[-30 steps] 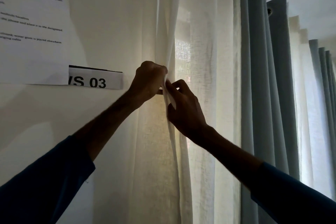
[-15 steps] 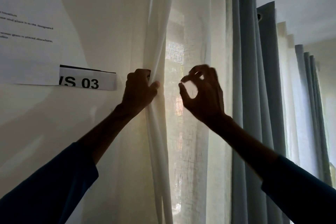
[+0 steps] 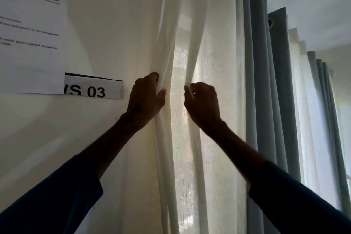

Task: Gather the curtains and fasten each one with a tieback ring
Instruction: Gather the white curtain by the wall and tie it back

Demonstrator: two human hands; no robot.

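Fingers (image 3: 151, 77) of the raised left hand (image 3: 145, 99) grip one sheer curtain (image 3: 220, 59) fold, right hand (image 3: 203, 100) pinching the next.

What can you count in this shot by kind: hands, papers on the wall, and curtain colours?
Hands: 2, the left hand and the right hand, each holding a fold of the white curtain.
Papers on the wall: 2, a printed sheet and a "WS 03" label.
Curtain colours: 2, the white curtain and a grey-blue curtain.
Total: 6.
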